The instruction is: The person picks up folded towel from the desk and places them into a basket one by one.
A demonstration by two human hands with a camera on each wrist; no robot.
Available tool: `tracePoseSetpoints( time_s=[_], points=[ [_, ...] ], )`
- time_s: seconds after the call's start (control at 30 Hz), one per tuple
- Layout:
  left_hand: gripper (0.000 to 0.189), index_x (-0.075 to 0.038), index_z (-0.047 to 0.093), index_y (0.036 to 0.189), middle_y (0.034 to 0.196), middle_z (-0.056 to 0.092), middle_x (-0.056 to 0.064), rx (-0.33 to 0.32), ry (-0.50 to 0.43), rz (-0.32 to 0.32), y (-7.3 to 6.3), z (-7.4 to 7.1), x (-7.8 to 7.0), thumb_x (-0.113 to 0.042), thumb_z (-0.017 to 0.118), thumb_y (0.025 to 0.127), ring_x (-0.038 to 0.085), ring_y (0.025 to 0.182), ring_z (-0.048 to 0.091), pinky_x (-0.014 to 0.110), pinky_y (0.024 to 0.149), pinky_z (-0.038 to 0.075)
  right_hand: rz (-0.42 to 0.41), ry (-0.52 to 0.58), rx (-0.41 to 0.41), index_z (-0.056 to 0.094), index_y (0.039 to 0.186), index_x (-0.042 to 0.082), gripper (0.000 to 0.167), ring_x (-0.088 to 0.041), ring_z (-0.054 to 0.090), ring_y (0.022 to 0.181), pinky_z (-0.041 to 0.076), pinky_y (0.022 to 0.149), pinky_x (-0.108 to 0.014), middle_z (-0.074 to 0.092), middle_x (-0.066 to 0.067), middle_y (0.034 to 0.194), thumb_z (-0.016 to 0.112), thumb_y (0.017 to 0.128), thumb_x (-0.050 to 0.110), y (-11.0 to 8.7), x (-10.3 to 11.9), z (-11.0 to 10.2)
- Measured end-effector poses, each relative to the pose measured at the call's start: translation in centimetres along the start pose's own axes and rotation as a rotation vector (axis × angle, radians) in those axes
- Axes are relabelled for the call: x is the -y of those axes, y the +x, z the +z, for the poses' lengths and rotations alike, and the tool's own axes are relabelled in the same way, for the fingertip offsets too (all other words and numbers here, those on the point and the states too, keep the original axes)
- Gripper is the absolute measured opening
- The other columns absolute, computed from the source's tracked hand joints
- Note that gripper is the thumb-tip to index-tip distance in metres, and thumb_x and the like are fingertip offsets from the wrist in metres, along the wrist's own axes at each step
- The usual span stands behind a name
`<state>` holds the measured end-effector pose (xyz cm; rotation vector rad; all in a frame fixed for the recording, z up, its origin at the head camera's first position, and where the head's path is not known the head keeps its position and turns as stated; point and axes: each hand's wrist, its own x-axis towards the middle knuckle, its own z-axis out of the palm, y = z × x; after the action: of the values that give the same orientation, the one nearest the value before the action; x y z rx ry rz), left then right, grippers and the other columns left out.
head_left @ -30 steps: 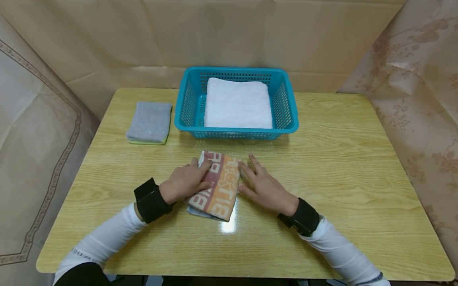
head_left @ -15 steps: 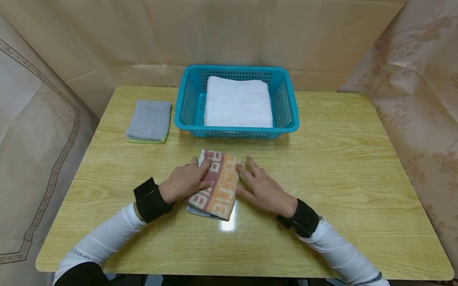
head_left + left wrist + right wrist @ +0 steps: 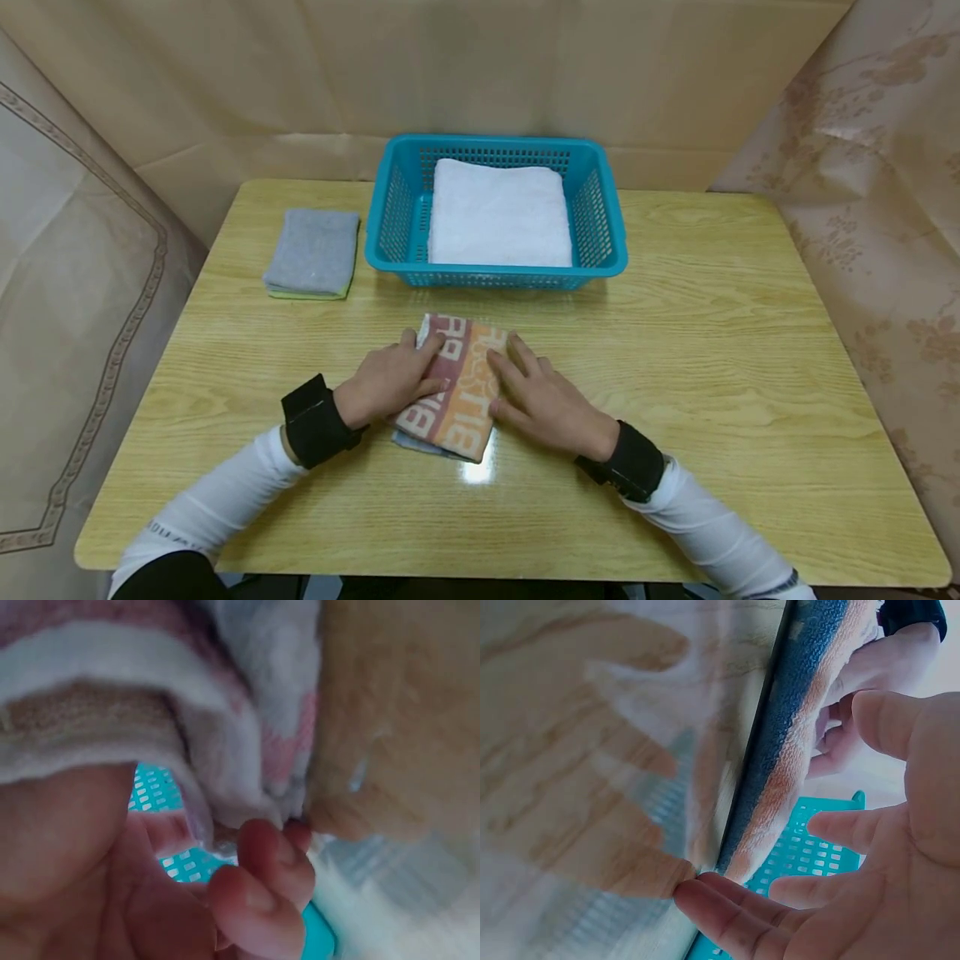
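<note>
A folded towel point(image 3: 467, 408) with orange and maroon stripes and pale lettering lies on the table in front of me. Its blue underside peeks out at the lower left corner. My left hand point(image 3: 386, 382) holds the towel's left side, thumb and index finger on top. In the left wrist view, curled fingers point(image 3: 259, 900) meet the towel's layered edge point(image 3: 97, 656). At the opposite side, my right hand point(image 3: 553, 407) has its fingertips at the towel's right edge. The right wrist view shows this hand's fingers fairly straight beside the thick blue and orange fold point(image 3: 795, 727).
Behind the towel stands a teal perforated basket point(image 3: 495, 272) with a folded white towel point(image 3: 498, 217) inside. A folded grey cloth point(image 3: 313, 250) with a green edge lies left of the basket. All of this rests on a glossy wooden table point(image 3: 712, 333).
My right hand has shifted slightly left, bringing its fingertips onto the towel's right edge. The left hand and the towel have stayed in place.
</note>
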<state>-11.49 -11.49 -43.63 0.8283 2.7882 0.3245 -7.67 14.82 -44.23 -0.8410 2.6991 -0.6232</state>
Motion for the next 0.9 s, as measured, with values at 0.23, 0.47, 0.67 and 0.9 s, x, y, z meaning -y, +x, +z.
tracePoseSetpoints(
  time_s=[0.23,0.47,0.67,0.9],
  points=[
    [0.087,-0.003,0.018,0.156,0.101,0.052,0.023,0.033,-0.110,-0.089,0.5,0.2,-0.5,-0.043,0.066,0.095,0.024,0.070,0.056,0.036,0.053,0.047,-0.004,0.035,0.021,0.026,0.158,0.010,0.070,-0.042,0.023,0.146,0.028,0.113,-0.056,0.005,-0.022,0.165,0.052,0.102,0.043,0.0,0.1,0.0],
    [0.090,-0.002,0.011,0.158,0.104,0.054,0.022,0.049,-0.152,-0.099,0.9,0.4,-0.9,-0.041,0.064,0.096,0.026,0.077,0.056,0.037,0.060,0.049,-0.013,0.066,0.032,0.027,0.158,0.010,0.069,-0.038,0.018,0.149,0.026,0.114,-0.056,0.005,-0.022,0.164,0.054,0.102,0.041,0.0,0.4,-0.2],
    [0.092,0.004,0.007,0.156,0.112,0.057,0.028,0.041,-0.179,-0.071,0.7,0.5,-1.0,-0.034,0.065,0.097,0.033,0.089,0.060,0.043,0.071,0.052,-0.043,0.112,0.038,0.030,0.157,0.010,0.067,-0.041,0.023,0.147,0.034,0.111,-0.053,0.008,-0.022,0.164,0.055,0.102,0.039,-0.1,0.5,-0.2],
    [0.091,0.009,0.004,0.155,0.129,0.054,0.034,0.028,-0.210,-0.039,0.7,0.6,-1.2,-0.030,0.063,0.099,0.043,0.116,0.056,0.052,0.101,0.043,-0.036,0.132,0.052,0.029,0.157,0.011,0.067,-0.041,0.021,0.147,0.036,0.110,-0.052,0.006,-0.020,0.165,0.054,0.102,0.039,-0.2,0.4,-0.3]
  ],
)
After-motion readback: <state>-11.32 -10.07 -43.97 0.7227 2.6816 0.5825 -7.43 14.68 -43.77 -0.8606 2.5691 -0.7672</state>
